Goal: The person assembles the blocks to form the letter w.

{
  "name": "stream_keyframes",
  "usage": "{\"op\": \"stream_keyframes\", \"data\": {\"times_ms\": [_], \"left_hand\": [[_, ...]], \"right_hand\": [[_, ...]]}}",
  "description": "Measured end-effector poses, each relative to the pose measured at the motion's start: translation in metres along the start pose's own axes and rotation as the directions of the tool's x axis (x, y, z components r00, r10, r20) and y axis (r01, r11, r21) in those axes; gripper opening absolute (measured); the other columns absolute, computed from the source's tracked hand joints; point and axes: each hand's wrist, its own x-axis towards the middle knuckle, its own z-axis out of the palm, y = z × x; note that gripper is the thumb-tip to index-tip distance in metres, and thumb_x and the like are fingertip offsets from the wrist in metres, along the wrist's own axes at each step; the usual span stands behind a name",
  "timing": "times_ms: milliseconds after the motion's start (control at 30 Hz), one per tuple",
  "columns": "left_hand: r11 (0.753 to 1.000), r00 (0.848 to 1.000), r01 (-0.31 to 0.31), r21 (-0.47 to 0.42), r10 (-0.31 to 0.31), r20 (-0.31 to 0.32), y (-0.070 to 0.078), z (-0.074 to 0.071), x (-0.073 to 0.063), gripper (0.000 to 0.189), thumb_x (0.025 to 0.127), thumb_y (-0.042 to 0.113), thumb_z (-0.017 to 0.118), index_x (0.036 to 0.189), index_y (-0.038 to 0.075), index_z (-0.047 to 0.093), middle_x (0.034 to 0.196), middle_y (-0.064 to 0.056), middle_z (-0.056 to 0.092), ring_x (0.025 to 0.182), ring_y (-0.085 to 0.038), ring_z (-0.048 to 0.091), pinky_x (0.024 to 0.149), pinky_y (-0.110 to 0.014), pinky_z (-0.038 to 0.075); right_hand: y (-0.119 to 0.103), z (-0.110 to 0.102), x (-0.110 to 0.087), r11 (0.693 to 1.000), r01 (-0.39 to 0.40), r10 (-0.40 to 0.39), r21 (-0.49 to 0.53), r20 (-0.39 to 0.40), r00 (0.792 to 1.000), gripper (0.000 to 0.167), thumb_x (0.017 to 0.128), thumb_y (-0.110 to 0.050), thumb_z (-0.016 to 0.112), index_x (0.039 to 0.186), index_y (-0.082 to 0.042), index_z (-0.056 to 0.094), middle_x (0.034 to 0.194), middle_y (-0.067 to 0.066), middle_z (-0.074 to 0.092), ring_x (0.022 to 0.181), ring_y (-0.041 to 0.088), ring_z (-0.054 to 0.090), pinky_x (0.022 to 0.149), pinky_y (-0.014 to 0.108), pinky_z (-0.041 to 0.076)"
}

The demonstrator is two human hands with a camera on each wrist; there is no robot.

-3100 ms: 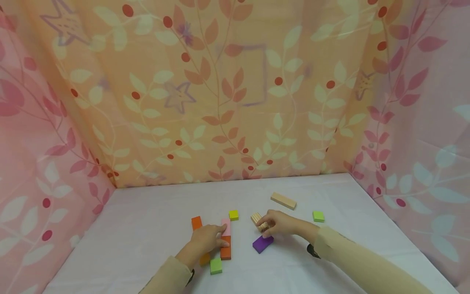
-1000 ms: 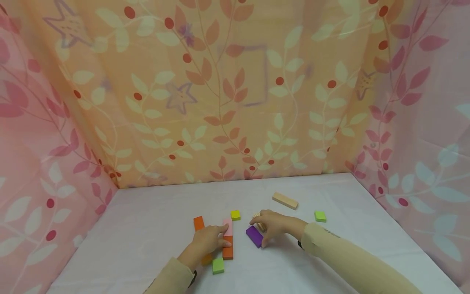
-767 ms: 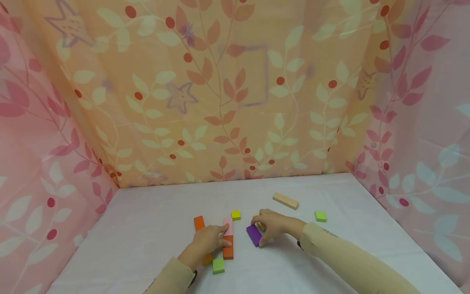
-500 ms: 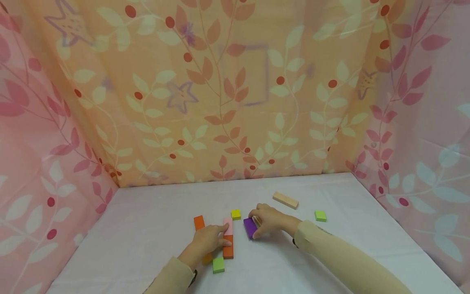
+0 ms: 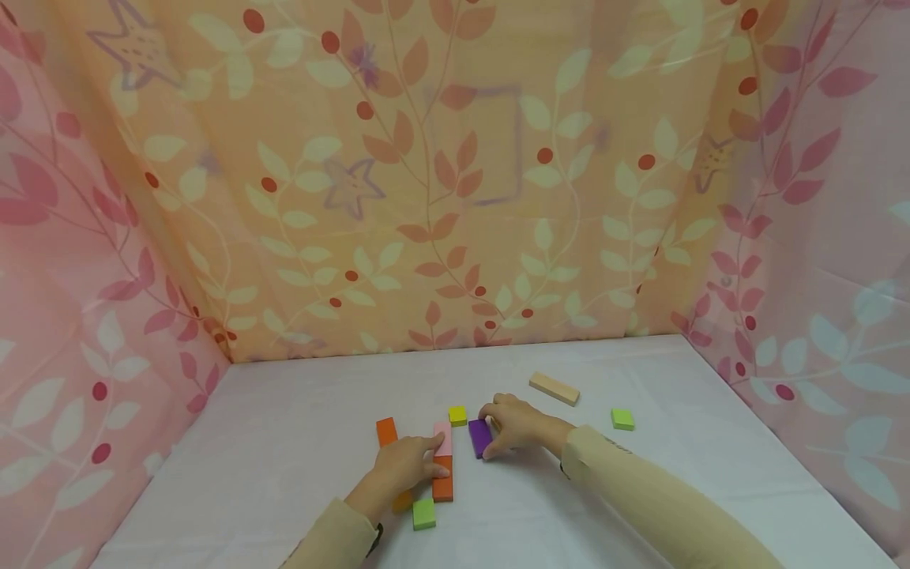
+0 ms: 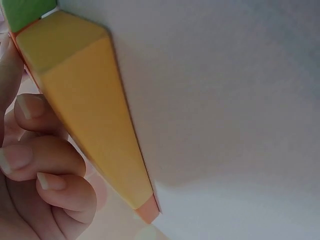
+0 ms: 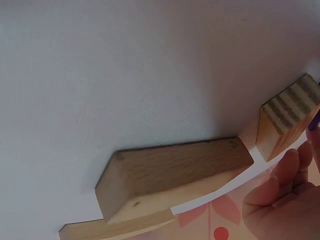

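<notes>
In the head view, my right hand (image 5: 519,425) pinches a purple block (image 5: 479,439) between thumb and forefinger, low over the white table. A striped wooden block (image 7: 291,114) stands beside its fingers in the right wrist view, mostly covered by the hand in the head view. My left hand (image 5: 401,462) rests with forefinger at a pink block (image 5: 446,444) and thumb on a red-orange block (image 5: 443,488), the two lying end to end. Under that hand's palm side run an orange block (image 5: 386,430) and a yellow-orange block (image 6: 95,110), also in line.
A green block (image 5: 424,514) lies at the near end of these rows, a yellow one (image 5: 458,416) past the pink block's far end. Farther right lie a long plain wooden block (image 5: 554,389) and another green block (image 5: 622,419). Patterned cloth walls (image 5: 455,237) enclose the table.
My right hand has turned the purple block to point away from me and carried it left and farther back, closer to the pink block. The left hand keeps its place.
</notes>
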Motion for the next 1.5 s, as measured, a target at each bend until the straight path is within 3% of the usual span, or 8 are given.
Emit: {"op": "stream_keyframes", "data": {"times_ms": [600, 867, 967, 1133, 1500], "left_hand": [[1.0, 1.0, 0.011, -0.007, -0.011, 0.007, 0.001, 0.002, 0.002, 0.065, 0.081, 0.044, 0.074, 0.139, 0.019, 0.056, 0.126, -0.013, 0.063, 0.119, -0.034, 0.055, 0.096, -0.053, 0.045], [1.0, 1.0, 0.017, 0.0, -0.017, 0.008, 0.0, 0.004, 0.002, 0.064, 0.081, 0.044, 0.074, 0.138, 0.02, 0.057, 0.127, -0.012, 0.063, 0.119, -0.034, 0.056, 0.095, -0.053, 0.045], [1.0, 1.0, 0.024, -0.006, -0.024, 0.012, 0.0, 0.004, 0.001, 0.065, 0.081, 0.044, 0.074, 0.139, 0.02, 0.057, 0.128, -0.012, 0.062, 0.12, -0.034, 0.055, 0.096, -0.052, 0.045], [1.0, 1.0, 0.026, -0.007, -0.026, 0.009, 0.0, 0.003, 0.001, 0.065, 0.081, 0.045, 0.074, 0.139, 0.02, 0.056, 0.128, -0.012, 0.062, 0.12, -0.034, 0.055, 0.096, -0.053, 0.044], [1.0, 1.0, 0.013, -0.001, -0.013, 0.013, 0.0, 0.002, 0.002, 0.065, 0.082, 0.045, 0.073, 0.139, 0.019, 0.056, 0.128, -0.012, 0.062, 0.12, -0.034, 0.055, 0.096, -0.052, 0.045]], "right_hand": [[0.0, -0.001, 0.002, 0.996, -0.073, 0.073, 0.052, 0.02, 0.997, 0.061, 0.072, -0.037, 0.086, 0.123, -0.013, 0.062, 0.093, -0.003, 0.049, 0.091, 0.017, 0.046, 0.081, 0.036, 0.044], [0.016, -0.015, -0.007, 0.988, -0.026, 0.031, 0.149, -0.028, 0.999, 0.063, 0.076, -0.029, 0.084, 0.13, -0.009, 0.059, 0.107, 0.006, 0.052, 0.106, 0.024, 0.046, 0.091, 0.045, 0.042], [0.026, -0.022, -0.011, 0.992, -0.012, 0.015, 0.124, -0.021, 1.0, 0.062, 0.076, -0.028, 0.084, 0.13, -0.01, 0.06, 0.11, 0.006, 0.051, 0.107, 0.023, 0.044, 0.093, 0.044, 0.04], [0.039, -0.026, -0.014, 0.997, 0.007, -0.008, 0.076, 0.02, 1.0, 0.068, 0.071, -0.028, 0.087, 0.131, -0.009, 0.061, 0.107, 0.006, 0.049, 0.096, 0.018, 0.042, 0.084, 0.036, 0.039], [0.045, -0.022, -0.016, 0.999, -0.046, 0.046, 0.0, 0.089, 0.995, 0.076, 0.067, -0.032, 0.09, 0.135, -0.017, 0.057, 0.102, -0.005, 0.049, 0.092, 0.012, 0.042, 0.08, 0.032, 0.04]]}}
